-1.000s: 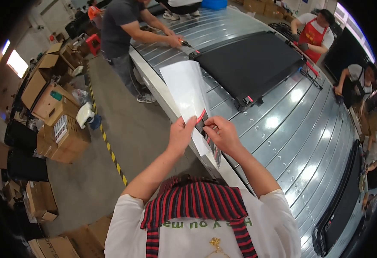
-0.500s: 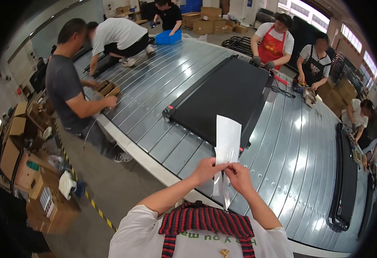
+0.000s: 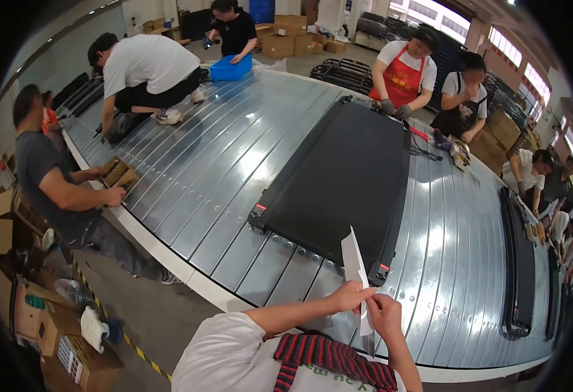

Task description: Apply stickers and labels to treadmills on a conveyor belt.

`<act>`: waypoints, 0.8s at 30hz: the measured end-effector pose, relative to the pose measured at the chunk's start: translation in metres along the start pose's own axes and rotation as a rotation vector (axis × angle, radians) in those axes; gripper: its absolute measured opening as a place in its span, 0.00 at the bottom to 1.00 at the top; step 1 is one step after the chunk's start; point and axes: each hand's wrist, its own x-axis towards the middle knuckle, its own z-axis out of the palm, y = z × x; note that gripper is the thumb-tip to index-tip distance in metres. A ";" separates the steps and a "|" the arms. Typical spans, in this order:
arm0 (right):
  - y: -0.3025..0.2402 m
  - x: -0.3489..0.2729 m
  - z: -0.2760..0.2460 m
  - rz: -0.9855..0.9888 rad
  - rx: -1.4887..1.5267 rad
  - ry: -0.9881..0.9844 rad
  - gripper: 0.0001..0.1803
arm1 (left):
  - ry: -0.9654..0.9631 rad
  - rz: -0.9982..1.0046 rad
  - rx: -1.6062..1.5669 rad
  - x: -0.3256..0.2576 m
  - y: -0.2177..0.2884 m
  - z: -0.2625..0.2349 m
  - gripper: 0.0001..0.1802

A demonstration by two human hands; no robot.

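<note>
A narrow white sheet (image 3: 352, 255), seen nearly edge-on, stands up from between my hands, and its lower end hangs down toward my apron. My left hand (image 3: 351, 297) pinches it near the middle, fingers closed. Right beside it my right hand (image 3: 385, 315) is also closed on the sheet, with the fingertips of both hands almost touching. Just beyond them lies a flat black walking-treadmill deck (image 3: 338, 183) with red-marked corners. Its near right corner is close to my hands and apart from them.
The deck rests on a wide metal roller table (image 3: 234, 176). On the left a person in grey holds a cardboard parts box (image 3: 118, 175); another crouches on the table by a blue bin (image 3: 231, 68). A red-aproned person works at the far end. Another black deck (image 3: 518, 261) lies right.
My view has swung and the sheet has turned from facing me broadly to nearly edge-on. Both hands keep hold of it. The far-right person in dark overalls has raised a hand to the face.
</note>
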 end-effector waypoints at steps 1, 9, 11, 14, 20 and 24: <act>-0.001 0.004 0.006 0.006 -0.072 0.002 0.08 | 0.007 0.026 -0.020 0.005 -0.004 -0.004 0.21; -0.011 0.018 0.014 0.104 -0.138 0.053 0.06 | -0.123 -0.034 0.024 0.022 0.003 -0.026 0.21; -0.013 0.009 0.013 0.134 -0.121 0.049 0.06 | -0.158 -0.031 0.038 0.014 0.003 -0.024 0.21; -0.013 -0.022 0.006 0.147 -0.097 0.029 0.07 | -0.187 -0.108 -0.030 -0.013 0.000 -0.007 0.21; -0.021 -0.031 0.003 0.119 -0.066 -0.044 0.07 | -0.142 -0.112 0.017 -0.024 -0.008 -0.001 0.21; -0.010 -0.038 0.015 -0.011 -0.009 -0.050 0.06 | -0.032 -0.103 0.036 -0.040 -0.019 -0.005 0.20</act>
